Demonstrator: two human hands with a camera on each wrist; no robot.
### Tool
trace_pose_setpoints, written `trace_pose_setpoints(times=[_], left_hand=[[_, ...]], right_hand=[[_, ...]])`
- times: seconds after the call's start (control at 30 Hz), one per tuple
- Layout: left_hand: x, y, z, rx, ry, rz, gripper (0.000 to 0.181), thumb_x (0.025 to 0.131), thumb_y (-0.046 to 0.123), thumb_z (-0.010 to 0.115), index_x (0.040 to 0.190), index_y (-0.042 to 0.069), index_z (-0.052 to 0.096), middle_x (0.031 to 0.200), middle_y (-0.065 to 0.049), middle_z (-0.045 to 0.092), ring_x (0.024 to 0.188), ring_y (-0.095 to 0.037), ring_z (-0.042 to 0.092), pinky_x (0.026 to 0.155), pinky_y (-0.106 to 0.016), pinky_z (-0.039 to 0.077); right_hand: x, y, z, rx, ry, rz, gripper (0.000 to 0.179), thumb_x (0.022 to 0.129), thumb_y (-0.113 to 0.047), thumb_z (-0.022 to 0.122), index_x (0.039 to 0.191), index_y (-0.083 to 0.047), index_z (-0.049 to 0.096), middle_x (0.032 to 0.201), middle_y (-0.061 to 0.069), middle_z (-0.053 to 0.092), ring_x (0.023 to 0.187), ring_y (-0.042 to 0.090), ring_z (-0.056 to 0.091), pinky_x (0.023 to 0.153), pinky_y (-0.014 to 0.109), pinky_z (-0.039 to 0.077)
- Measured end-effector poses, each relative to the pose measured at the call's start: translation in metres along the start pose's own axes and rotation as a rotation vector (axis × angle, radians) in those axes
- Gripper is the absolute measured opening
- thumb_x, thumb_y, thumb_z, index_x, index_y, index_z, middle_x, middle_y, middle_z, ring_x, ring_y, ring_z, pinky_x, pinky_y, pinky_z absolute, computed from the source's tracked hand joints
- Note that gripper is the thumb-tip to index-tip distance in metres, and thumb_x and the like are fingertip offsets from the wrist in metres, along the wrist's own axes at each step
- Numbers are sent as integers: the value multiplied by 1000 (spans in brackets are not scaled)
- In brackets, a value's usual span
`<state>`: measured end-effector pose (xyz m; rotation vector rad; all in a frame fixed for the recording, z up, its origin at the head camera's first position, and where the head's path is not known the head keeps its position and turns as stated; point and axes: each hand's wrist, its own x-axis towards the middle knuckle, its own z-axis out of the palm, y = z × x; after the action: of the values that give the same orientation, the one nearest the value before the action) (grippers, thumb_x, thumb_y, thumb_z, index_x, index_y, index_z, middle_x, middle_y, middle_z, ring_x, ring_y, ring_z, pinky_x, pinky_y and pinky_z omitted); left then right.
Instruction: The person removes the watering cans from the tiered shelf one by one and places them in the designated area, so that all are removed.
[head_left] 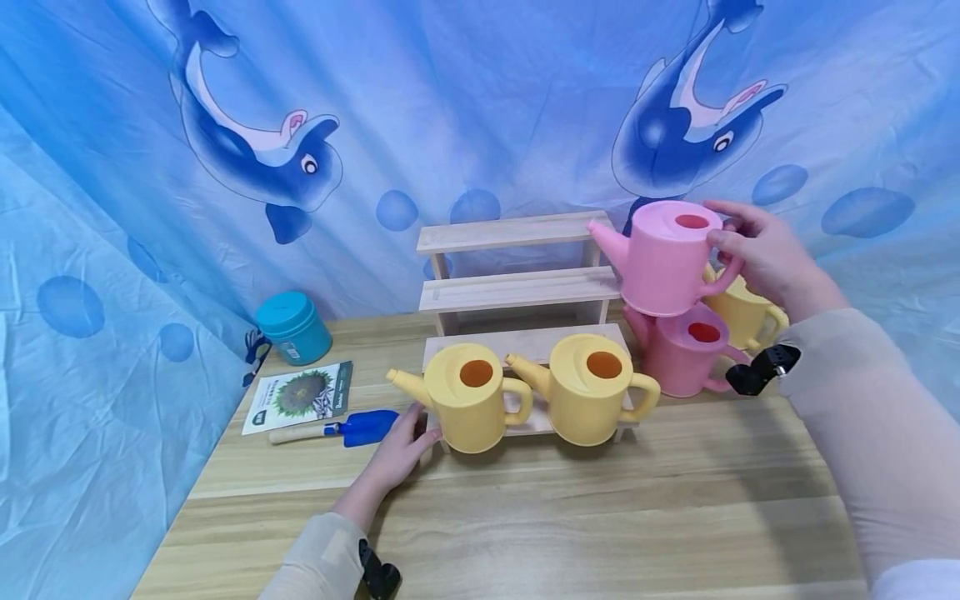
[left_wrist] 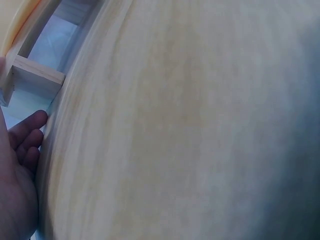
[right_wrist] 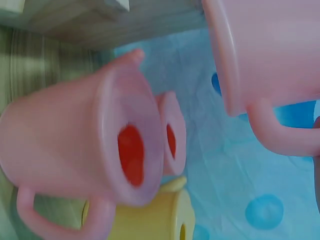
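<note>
My right hand [head_left: 776, 254] holds a pink watering can [head_left: 663, 265] at its back upper edge by the handle, its spout to the left. The can is raised at the right end of the stepped wooden shelf [head_left: 517, 290]. Below it, another pink watering can [head_left: 678, 354] stands on the table. On the lowest board sit two yellow watering cans, one left [head_left: 471, 408] and one right [head_left: 585, 400]. My left hand [head_left: 397, 454] touches the shelf's lower left end, thumb beside the left yellow can. Its other fingers [left_wrist: 30, 137] are loosely bent.
Behind the pink cans stands a further yellow can [head_left: 742, 312], and the right wrist view shows one more pink can [right_wrist: 172, 135]. Left of the shelf are a teal jar [head_left: 294, 327], a picture card [head_left: 300, 396] and a blue hand trowel [head_left: 367, 427]. A dolphin-print curtain [head_left: 510, 100] hangs behind.
</note>
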<state>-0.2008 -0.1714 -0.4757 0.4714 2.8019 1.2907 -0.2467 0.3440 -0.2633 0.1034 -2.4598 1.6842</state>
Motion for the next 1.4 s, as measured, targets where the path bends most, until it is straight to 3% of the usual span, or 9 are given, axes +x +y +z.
trace_pose_setpoints(times=[0.13, 0.57, 0.73, 1.07, 1.4], left_hand=[[0, 0, -1, -2, 1, 6, 65, 91, 42, 56, 145, 14, 33, 132, -17, 48, 120, -32, 44, 98, -54, 35], [1, 0, -2, 0, -1, 17, 63, 92, 39, 57, 144, 14, 34, 126, -15, 50, 114, -30, 47, 96, -52, 37], [2, 1, 1, -20, -3, 28, 59, 92, 40, 56, 142, 16, 37, 119, -11, 53, 107, -26, 48, 93, -49, 39], [2, 2, 0, -11, -7, 13, 63, 92, 41, 56, 144, 15, 34, 125, -13, 51, 112, -28, 47, 95, -52, 38], [2, 2, -1, -23, -14, -3, 62, 92, 43, 55, 144, 16, 35, 125, -13, 52, 114, -28, 47, 96, -51, 37]], right_hand=[[-7, 6, -14, 12, 50, 53, 66, 87, -35, 64, 146, -26, 35, 100, 4, 41, 81, 15, 45, 57, 21, 50], [-28, 25, -50, 162, 153, 60, 63, 84, -28, 68, 142, -24, 43, 98, 2, 40, 83, 13, 45, 61, 16, 49], [-36, 40, -66, 83, 199, 51, 65, 86, -28, 65, 144, -21, 38, 96, 0, 40, 78, 10, 46, 60, 14, 48], [-59, 75, -80, -69, 296, 127, 68, 85, -40, 60, 146, -28, 34, 98, -3, 39, 82, 10, 41, 62, 9, 45], [-72, 99, -85, -33, 345, 183, 72, 83, -43, 60, 147, -27, 31, 96, -2, 38, 78, 8, 41, 58, 12, 46]])
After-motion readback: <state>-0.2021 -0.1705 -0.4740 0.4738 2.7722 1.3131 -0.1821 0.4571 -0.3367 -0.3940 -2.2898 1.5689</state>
